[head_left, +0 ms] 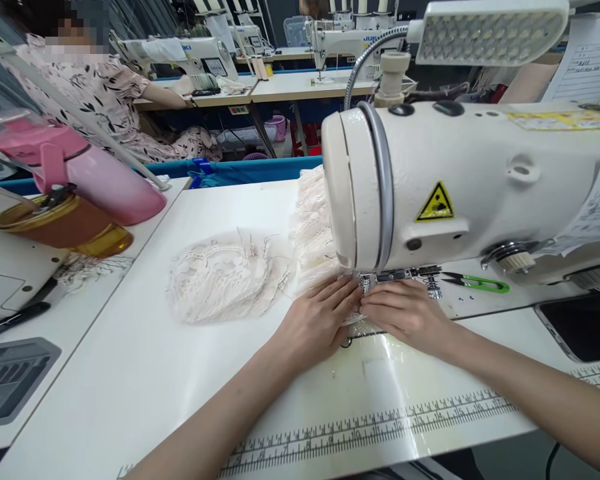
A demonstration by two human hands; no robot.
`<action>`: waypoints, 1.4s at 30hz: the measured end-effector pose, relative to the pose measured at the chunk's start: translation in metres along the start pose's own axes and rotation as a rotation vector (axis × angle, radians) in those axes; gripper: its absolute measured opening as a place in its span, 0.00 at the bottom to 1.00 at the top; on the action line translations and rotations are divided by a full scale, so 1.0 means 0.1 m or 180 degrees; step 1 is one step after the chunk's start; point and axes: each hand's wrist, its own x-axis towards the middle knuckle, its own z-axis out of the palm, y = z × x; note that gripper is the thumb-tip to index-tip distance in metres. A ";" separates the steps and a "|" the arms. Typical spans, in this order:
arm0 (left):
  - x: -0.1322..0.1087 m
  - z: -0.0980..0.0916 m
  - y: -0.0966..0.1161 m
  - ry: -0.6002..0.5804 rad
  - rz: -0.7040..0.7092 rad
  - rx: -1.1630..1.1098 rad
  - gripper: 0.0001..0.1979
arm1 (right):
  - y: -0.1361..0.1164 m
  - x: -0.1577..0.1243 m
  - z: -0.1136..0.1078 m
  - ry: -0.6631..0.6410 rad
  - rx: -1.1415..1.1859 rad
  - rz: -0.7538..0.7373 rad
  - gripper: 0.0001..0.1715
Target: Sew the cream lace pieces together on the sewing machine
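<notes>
White lace-like fabric (315, 227) lies under the sewing machine (363, 190) and runs back past the left of its head. My left hand (323, 317) rests on the fabric's near end, fingers together and pressed down on it. Close beside it, my right hand (410, 313) is closed at the fabric's edge next to the presser foot, its fingertips meeting the left ones. The needle and most of the fabric between my hands are hidden. A separate bunched piece of white lace fabric (225, 277), with loose threads, lies to the left.
Green-handled thread snips (477, 283) and a phone (585, 325) lie at right. A ruler strip (355, 433) follows the table's front edge. At left are a pink bottle (110, 173) and an amber cup (75, 223). A lamp (490, 33) hangs above; a person (95, 100) sits behind.
</notes>
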 end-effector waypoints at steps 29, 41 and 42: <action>0.07 0.02 0.17 0.0138 -0.0307 0.0446 0.23 | 0.04 -0.01 -0.10 0.0151 -0.0754 0.0209 0.12; 0.06 0.03 0.14 0.0058 -0.0407 0.0420 0.23 | 0.06 0.04 -0.20 -0.0111 -0.0744 0.0357 0.19; 0.06 0.02 0.14 0.0037 -0.0420 0.0438 0.23 | 0.06 0.05 -0.21 -0.0115 -0.0755 0.0363 0.19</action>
